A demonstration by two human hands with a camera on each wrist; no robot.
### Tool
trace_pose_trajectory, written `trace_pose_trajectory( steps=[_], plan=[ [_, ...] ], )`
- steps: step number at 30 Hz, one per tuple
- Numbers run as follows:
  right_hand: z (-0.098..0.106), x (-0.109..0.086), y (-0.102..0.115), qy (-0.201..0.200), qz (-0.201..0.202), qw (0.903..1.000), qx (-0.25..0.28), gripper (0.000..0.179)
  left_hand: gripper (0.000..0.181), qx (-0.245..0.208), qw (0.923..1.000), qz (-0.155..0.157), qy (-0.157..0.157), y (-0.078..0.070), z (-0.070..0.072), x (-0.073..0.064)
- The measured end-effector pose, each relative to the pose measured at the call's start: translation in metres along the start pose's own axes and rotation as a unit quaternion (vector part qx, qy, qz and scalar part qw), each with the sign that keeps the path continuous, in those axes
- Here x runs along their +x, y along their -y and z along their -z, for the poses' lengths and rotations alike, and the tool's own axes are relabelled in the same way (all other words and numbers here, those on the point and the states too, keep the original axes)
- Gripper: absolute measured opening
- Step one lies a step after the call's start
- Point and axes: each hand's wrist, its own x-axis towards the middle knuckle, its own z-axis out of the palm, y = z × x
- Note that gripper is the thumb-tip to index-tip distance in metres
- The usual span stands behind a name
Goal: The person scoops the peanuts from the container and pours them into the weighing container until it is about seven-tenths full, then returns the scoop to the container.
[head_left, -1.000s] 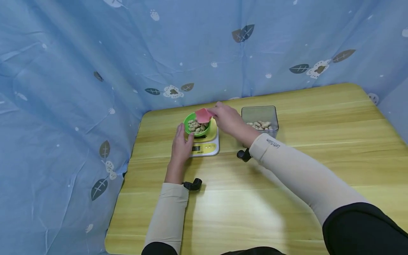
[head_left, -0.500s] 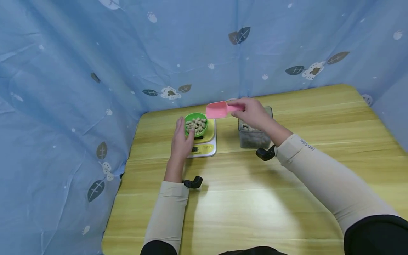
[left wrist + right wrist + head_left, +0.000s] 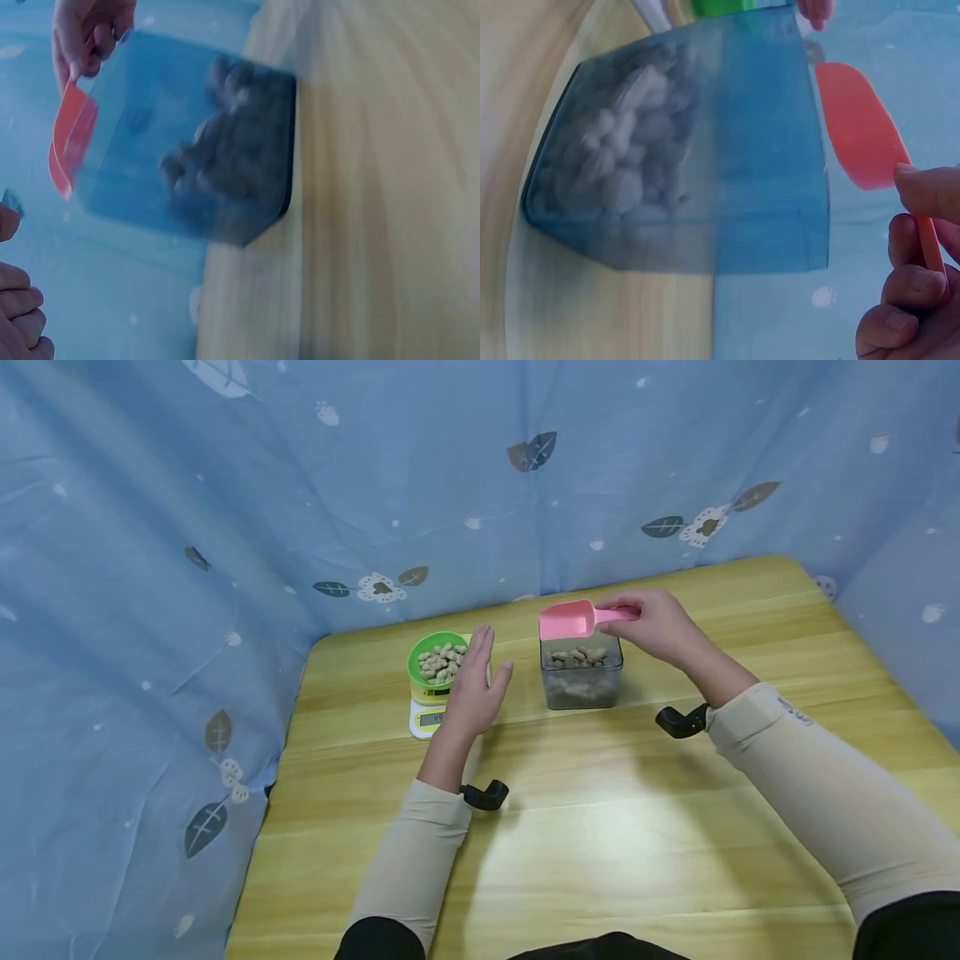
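Observation:
My right hand [image 3: 662, 625] grips the handle of a pink scoop [image 3: 567, 620], which hangs over the back of a clear grey plastic box [image 3: 582, 688]. No peanuts show in the scoop. Unshelled peanuts [image 3: 577, 657] fill the lower part of the box; the right wrist view shows the peanuts [image 3: 622, 142] through its wall. My left hand [image 3: 472, 692], fingers straight and holding nothing, is raised between the box and a green bowl [image 3: 413, 665], overlapping the bowl's right side in the head view. More peanuts [image 3: 438, 667] lie in the bowl, on a yellow and white kitchen scale [image 3: 417, 718].
Everything stands toward the back of a wood-grain table [image 3: 600, 827]. A blue patterned curtain [image 3: 465, 468] hangs right behind it and along the left side. Black wrist cameras [image 3: 486, 796] stick out below both hands.
My right hand has carried the scoop from above the bowl rightward to over the box. My left hand has come away from the bowl's side and moved right. The view has shifted slightly.

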Motion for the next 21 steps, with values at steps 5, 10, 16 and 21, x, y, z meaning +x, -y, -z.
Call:
trace_pose_trajectory(
  steps=[5,10,16,21],
  plan=[
    [-0.005,0.003,-0.005,0.040,0.002,0.9985,-0.037,0.038,0.063,0.000,0.9996,-0.013,0.024,-0.012,-0.014,0.004],
    [-0.020,0.012,-0.007,0.082,0.040,0.9918,-0.089,0.034,0.062,0.001,0.9989,-0.017,0.044,-0.019,-0.028,0.009],
    [-0.032,0.019,-0.011,0.091,0.067,0.9813,-0.156,0.031,0.058,0.007,0.9981,-0.020,0.058,-0.023,-0.038,0.010],
    [-0.036,0.019,-0.012,0.074,0.049,0.9821,-0.166,0.031,0.057,0.001,0.9982,-0.014,0.058,-0.027,-0.041,0.010]
  ],
)
